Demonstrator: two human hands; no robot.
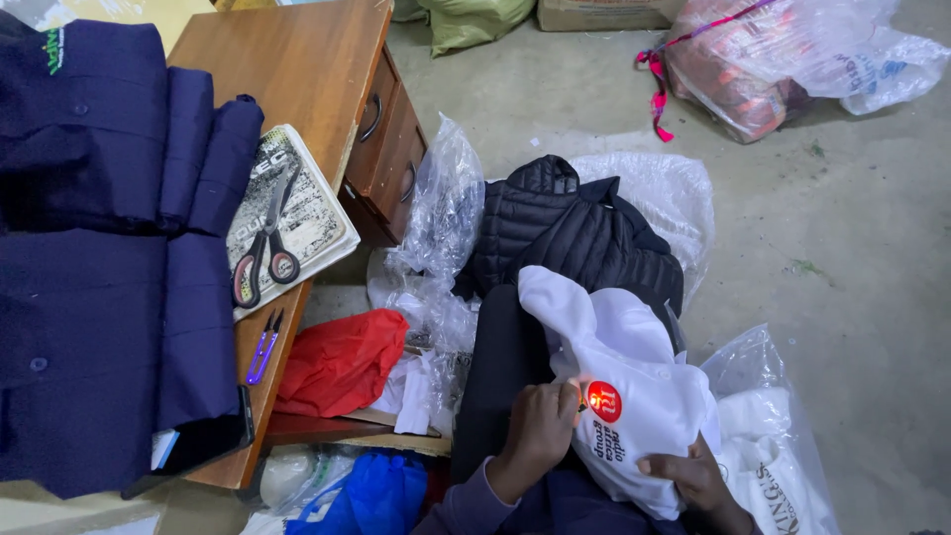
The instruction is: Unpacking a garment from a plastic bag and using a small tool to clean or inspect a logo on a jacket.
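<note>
- My left hand point(540, 426) pinches the white garment point(624, 396) just beside its round red badge point(602, 400), fingers closed on the cloth.
- My right hand point(693, 479) grips the garment's lower edge, fingers curled under it.
- The garment lies on my lap, over a black quilted jacket point(565, 228) resting on clear plastic bags point(441, 213) on the floor.
- On the wooden desk point(287, 59) to my left, folded navy shirts point(99, 248) cover the near end.
- Scissors point(265, 248) lie on a printed booklet point(297, 213) at the desk's right edge, with small purple snips point(264, 345) nearer me.
- A red bag point(342, 362) sits below the desk edge.
</note>
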